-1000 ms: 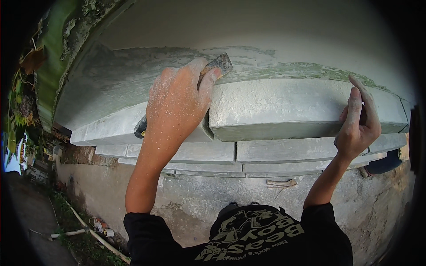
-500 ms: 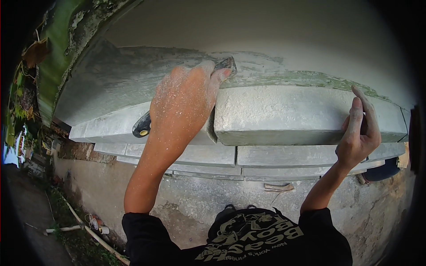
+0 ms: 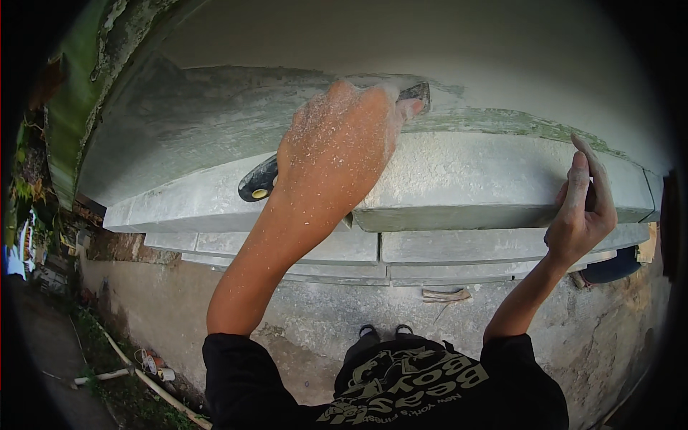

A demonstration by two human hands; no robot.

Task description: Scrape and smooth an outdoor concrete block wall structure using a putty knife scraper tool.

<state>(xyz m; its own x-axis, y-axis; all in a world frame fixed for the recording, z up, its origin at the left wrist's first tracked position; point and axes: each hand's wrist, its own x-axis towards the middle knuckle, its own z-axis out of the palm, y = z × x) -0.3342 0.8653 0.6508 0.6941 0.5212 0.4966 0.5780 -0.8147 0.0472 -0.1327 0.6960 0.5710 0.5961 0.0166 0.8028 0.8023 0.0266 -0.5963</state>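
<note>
Firmly closed around a scraper, the left hand covers most of the tool: only the black handle end with its yellow spot sticks out at the near left, and a corner of the dark blade shows past the fingertips, pressed against the wall just above the ledge. The right hand is loosely hooked over the ledge's front edge farther right, fingers partly extended and holding nothing but the edge itself. Pale dust speckles the left hand and forearm, so the handle may be slick; a slip could let the blade skid along the wall and gouge it, or drive the knuckles into the rough surface. Leaning too hard on that light right-hand hold could also cost balance, since the ground lies well below. The wall is grey and patchy, with a ragged greenish band running right from the blade. The ledge is a long stepped moulding, chalky and smooth-faced, with thinner bands beneath. Lower down, the concrete looks coarse and stained.
</note>
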